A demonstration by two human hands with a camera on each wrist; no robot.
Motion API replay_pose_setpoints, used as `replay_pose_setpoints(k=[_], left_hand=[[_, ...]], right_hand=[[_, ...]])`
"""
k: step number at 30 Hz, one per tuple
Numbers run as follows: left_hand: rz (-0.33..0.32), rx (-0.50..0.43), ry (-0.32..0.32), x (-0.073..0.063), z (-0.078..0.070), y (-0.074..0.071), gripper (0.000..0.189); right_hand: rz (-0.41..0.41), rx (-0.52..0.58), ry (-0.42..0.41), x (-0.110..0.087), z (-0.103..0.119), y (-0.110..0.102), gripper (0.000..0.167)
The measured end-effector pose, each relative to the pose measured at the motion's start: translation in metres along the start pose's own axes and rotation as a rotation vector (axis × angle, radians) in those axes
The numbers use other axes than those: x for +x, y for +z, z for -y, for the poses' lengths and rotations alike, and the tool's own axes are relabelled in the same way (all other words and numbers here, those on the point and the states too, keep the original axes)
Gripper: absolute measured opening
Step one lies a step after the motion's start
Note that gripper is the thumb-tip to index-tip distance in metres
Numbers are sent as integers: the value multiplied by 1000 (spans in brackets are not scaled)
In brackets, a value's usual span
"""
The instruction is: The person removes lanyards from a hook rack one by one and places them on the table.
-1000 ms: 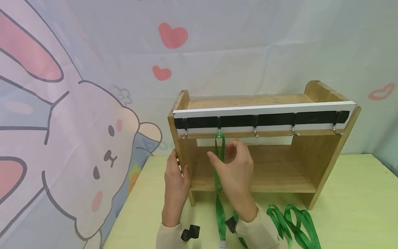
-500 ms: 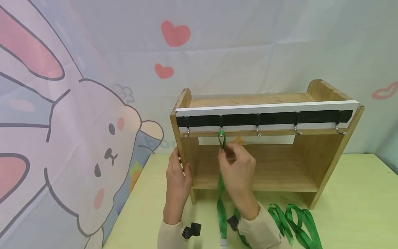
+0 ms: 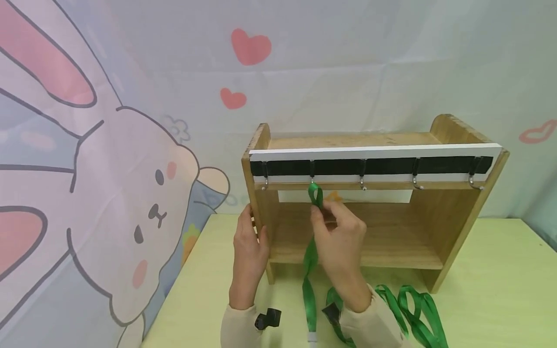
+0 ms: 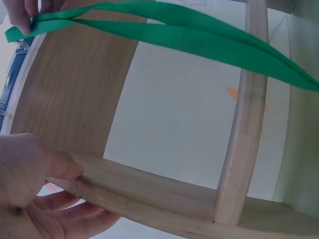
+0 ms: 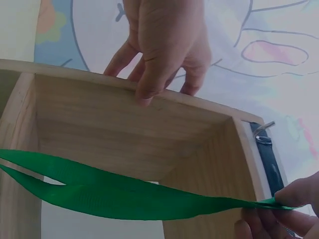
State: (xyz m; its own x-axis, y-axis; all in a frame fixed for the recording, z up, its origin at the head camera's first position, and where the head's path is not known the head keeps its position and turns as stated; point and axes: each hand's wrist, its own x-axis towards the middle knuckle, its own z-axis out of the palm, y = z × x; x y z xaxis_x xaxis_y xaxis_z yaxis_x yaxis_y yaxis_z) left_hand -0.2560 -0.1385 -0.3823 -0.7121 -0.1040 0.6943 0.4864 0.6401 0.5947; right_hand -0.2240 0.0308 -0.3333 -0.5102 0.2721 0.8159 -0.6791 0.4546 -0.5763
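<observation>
A green lanyard [image 3: 309,290] hangs at the second hook from the left [image 3: 312,180] of a wooden shelf [image 3: 396,241]. My right hand [image 3: 341,237] pinches it between thumb and fingers just below its small top loop [image 3: 315,193]. The loop lies in front of the hook; I cannot tell whether it is still around it. In the right wrist view, the lanyard's two strands [image 5: 124,196] run away from the fingers. My left hand [image 3: 250,246] grips the shelf's left side panel, thumb [image 4: 65,164] on the inner side and fingers outside.
A white rail with a black strip [image 3: 389,166] runs along the shelf's top front, bearing several metal hooks. More green lanyards [image 3: 419,314] lie on the pale yellow table [image 3: 491,290] at the right. A cartoon-printed cloth [image 3: 326,63] hangs behind.
My right hand has closed its thumb and fingers on the lanyard below its loop. The loop has shifted slightly right and forward, now covering the hook's tip. My left hand stays on the side panel.
</observation>
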Motion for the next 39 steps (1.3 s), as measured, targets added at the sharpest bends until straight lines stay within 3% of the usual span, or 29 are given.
replay_pose_setpoints(k=[4,12,17,22,28,39], left_hand=[[14,-8,-18,1,0,0,53],[10,-14,-18,1,2,0,52],[11,-25,2,1,3,-1,51],[15,-30,0,2,3,-3,51],[18,-36,-4,1,4,-2,51],[16,-37,14,2,3,-1,51]], right_hand=[[77,40,41,-1,2,-6,4],[328,96,246,-9,-1,-19,4],[435,138,344,-20,-8,-25,5],[485,160,390,-34,-16,-28,5],[485,177,435,-45,-27,-29,5],[559,192,446,-54,-37,-35,5]])
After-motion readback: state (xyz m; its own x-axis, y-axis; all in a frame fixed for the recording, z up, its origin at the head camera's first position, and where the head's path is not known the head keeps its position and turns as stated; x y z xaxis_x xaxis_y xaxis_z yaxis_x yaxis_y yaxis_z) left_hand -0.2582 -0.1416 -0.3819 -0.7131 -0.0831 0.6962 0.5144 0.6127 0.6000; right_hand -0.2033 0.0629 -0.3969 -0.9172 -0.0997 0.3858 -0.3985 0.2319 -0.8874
